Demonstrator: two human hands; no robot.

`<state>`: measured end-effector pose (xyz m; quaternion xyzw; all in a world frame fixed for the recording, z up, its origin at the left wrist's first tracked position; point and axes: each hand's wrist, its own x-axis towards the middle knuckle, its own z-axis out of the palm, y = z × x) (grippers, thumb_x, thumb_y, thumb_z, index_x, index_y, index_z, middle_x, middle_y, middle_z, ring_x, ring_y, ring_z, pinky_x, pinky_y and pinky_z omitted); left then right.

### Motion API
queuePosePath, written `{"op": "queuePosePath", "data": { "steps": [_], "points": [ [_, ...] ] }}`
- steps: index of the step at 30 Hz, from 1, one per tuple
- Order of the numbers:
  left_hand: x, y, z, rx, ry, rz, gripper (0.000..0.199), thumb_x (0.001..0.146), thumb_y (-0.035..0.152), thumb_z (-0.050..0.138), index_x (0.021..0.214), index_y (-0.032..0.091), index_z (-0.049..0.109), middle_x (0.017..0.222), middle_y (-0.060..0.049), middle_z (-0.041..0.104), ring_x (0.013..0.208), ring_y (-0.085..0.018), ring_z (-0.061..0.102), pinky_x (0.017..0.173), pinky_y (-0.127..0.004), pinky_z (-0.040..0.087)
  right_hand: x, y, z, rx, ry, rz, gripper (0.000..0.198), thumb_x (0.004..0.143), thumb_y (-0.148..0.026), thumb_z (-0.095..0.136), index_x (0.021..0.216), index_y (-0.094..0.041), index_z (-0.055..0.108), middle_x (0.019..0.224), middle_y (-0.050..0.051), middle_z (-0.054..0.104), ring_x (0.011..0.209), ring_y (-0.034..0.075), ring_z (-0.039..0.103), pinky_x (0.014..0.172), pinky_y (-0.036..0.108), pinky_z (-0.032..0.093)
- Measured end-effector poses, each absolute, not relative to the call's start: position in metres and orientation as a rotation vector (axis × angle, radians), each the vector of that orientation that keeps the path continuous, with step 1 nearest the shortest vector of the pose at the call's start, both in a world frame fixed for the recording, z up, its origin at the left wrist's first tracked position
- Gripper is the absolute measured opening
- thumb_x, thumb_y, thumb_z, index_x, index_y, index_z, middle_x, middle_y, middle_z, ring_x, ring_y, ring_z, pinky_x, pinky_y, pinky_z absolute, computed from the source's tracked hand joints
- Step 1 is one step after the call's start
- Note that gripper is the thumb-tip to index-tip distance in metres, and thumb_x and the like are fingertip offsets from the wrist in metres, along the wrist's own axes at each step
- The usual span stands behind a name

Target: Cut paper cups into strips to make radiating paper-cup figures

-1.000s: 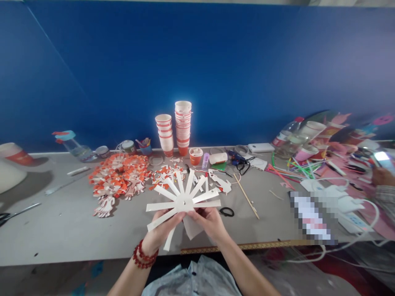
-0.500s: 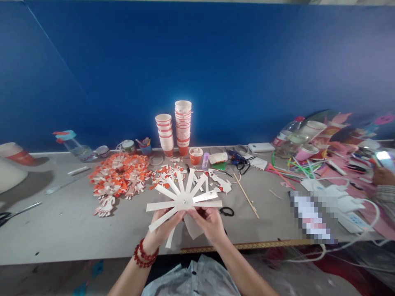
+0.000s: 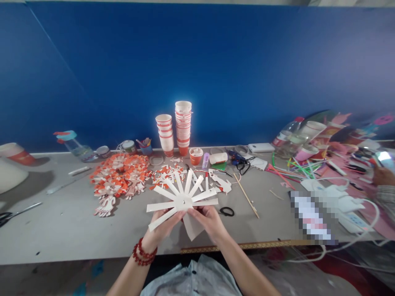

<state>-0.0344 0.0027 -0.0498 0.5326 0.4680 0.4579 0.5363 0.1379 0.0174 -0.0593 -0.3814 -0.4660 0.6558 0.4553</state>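
White slit paper (image 3: 179,203) is pinched by left hand (image 3: 162,228) and right hand (image 3: 212,224); it could be creased by hard squeezing

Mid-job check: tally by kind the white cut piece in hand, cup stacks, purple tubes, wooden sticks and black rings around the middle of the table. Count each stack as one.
White cut piece, held by the left hand and right hand: 1
Cup stacks: 2
Purple tube: 1
Wooden stick: 1
Black ring: 1
Total: 6
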Motion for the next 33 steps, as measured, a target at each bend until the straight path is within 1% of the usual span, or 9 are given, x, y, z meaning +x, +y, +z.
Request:
{"op": "queuePosePath", "data": {
  "steps": [3, 5, 9, 13, 17, 22, 24, 28, 33],
  "points": [
    [-0.036, 0.003, -0.048, 1.231, 1.101, 1.073, 0.027, 0.078, 0.037, 0.070, 0.098, 0.020, 0.074, 0.088, -0.009, 0.073, 0.088, -0.027, 0.066, 0.080, -0.034, 0.055, 0.136, 0.019, -0.060, -0.915, -1.082, 1.590, 0.034, 0.071, -0.046, 0.079, 0.087, -0.017, 0.075, 0.085, 0.007, 0.075, 0.084, 0.026, 0.069, 0.085, 0.040, 0.051],
    [-0.035, 0.004, -0.048, 1.183, 1.090, 1.077, 0.030, 0.077, 0.038, 0.070, 0.100, 0.019, 0.074, 0.095, -0.009, 0.074, 0.094, -0.027, 0.066, 0.083, -0.034, 0.055, 0.134, 0.020, -0.062, -0.891, -1.038, 1.611, 0.036, 0.069, -0.046, 0.080, 0.089, -0.017, 0.075, 0.085, 0.008, 0.076, 0.085, 0.029, 0.069, 0.085, 0.043, 0.052],
    [-0.034, 0.006, -0.051, 1.058, 1.064, 1.084, 0.028, 0.077, 0.038, 0.071, 0.094, 0.016, 0.075, 0.093, -0.011, 0.075, 0.088, -0.026, 0.068, 0.078, -0.033, 0.056, 0.132, 0.019, -0.067, -0.850, -0.958, 1.647, 0.036, 0.070, -0.043, 0.081, 0.096, -0.018, 0.074, 0.087, 0.007, 0.076, 0.085, 0.028, 0.070, 0.082, 0.041, 0.054],
    [-0.034, 0.008, -0.056, 0.991, 1.031, 1.100, 0.027, 0.074, 0.035, 0.075, 0.090, 0.014, 0.075, 0.091, -0.011, 0.075, 0.086, -0.025, 0.068, 0.078, -0.034, 0.056, 0.131, 0.019, -0.070, -0.817, -0.927, 1.672, 0.034, 0.070, -0.041, 0.081, 0.094, -0.018, 0.074, 0.086, 0.007, 0.076, 0.080, 0.027, 0.071, 0.079, 0.040, 0.055],
    [-0.034, 0.008, -0.061, 0.978, 1.022, 1.114, 0.027, 0.074, 0.035, 0.074, 0.091, 0.014, 0.074, 0.091, -0.011, 0.075, 0.083, -0.024, 0.068, 0.077, -0.035, 0.056, 0.130, 0.019, -0.071, -0.819, -0.911, 1.681, 0.033, 0.072, -0.042, 0.079, 0.093, -0.018, 0.074, 0.085, 0.009, 0.076, 0.082, 0.029, 0.071, 0.084, 0.044, 0.054],
    [-0.030, 0.006, -0.061, 1.020, 1.037, 1.130, 0.036, 0.074, 0.034, 0.075, 0.105, 0.016, 0.072, 0.113, -0.011, 0.072, 0.109, -0.028, 0.064, 0.096, -0.038, 0.050, 0.127, 0.021, -0.071, -0.869, -0.957, 1.535, 0.035, 0.069, -0.044, 0.081, 0.092, -0.018, 0.075, 0.088, 0.008, 0.076, 0.086, 0.029, 0.071, 0.086, 0.044, 0.053],
    [-0.028, 0.006, -0.059, 1.070, 1.049, 1.135, 0.036, 0.075, 0.035, 0.074, 0.105, 0.016, 0.072, 0.113, -0.011, 0.072, 0.112, -0.030, 0.062, 0.099, -0.040, 0.049, 0.127, 0.022, -0.072, -0.886, -1.011, 1.527, 0.036, 0.069, -0.044, 0.080, 0.093, -0.018, 0.075, 0.088, 0.008, 0.076, 0.086, 0.029, 0.071, 0.087, 0.043, 0.053],
    [-0.028, 0.008, -0.055, 1.126, 1.060, 1.099, 0.032, 0.075, 0.035, 0.073, 0.102, 0.018, 0.074, 0.106, -0.010, 0.075, 0.109, -0.030, 0.064, 0.098, -0.041, 0.050, 0.127, 0.022, -0.076, -0.889, -1.047, 1.523, 0.034, 0.069, -0.044, 0.081, 0.090, -0.018, 0.074, 0.090, 0.008, 0.076, 0.089, 0.029, 0.070, 0.085, 0.041, 0.054],
    [-0.028, 0.009, -0.056, 1.122, 1.082, 1.109, 0.028, 0.076, 0.033, 0.072, 0.099, 0.016, 0.074, 0.109, -0.010, 0.074, 0.110, -0.029, 0.064, 0.099, -0.039, 0.049, 0.125, 0.021, -0.084, -0.885, -1.006, 1.515, 0.033, 0.070, -0.042, 0.080, 0.091, -0.018, 0.074, 0.088, 0.008, 0.076, 0.084, 0.028, 0.071, 0.083, 0.040, 0.054]
  ]
}}
